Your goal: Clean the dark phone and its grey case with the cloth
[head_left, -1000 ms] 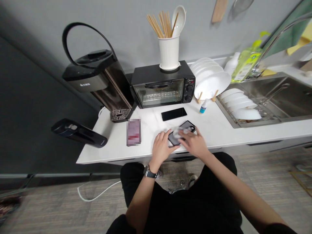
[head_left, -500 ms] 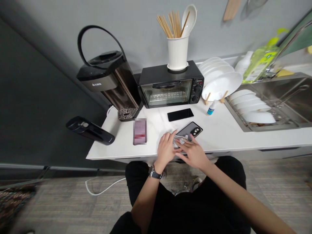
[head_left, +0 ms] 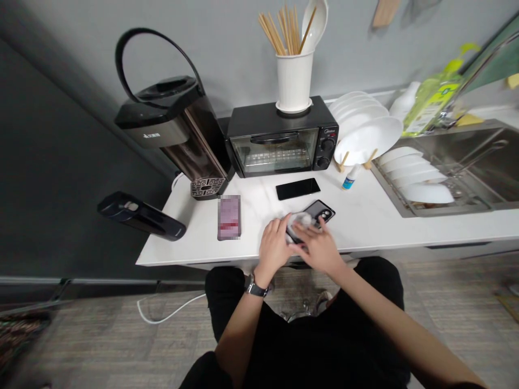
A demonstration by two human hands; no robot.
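A phone case (head_left: 318, 208) with a grey see-through back, black rim and camera cut-outs lies slanted near the counter's front edge. My left hand (head_left: 275, 244) grips its near left end, with a watch on that wrist. Pressed against the back of the case is a crumpled white tissue (head_left: 300, 218), under the fingers of my right hand (head_left: 321, 249). The two hands touch or nearly touch at the thumbs. Both cover the lower part of the case. Just beyond it, a black phone (head_left: 298, 189) lies flat.
A phone with a pixelated screen (head_left: 229, 217) lies left of my hands, near a dark bottle-shaped device (head_left: 141, 215). Behind stand a drinks dispenser (head_left: 178, 129) and a toaster oven (head_left: 279, 140). To the right are a small bottle (head_left: 350, 178), racked plates (head_left: 368, 141) and a sink (head_left: 409, 209).
My right hand has shifted slightly left over the case, and the tissue is now bunched farther up its back. My left hand keeps its hold. The view has shifted a little.
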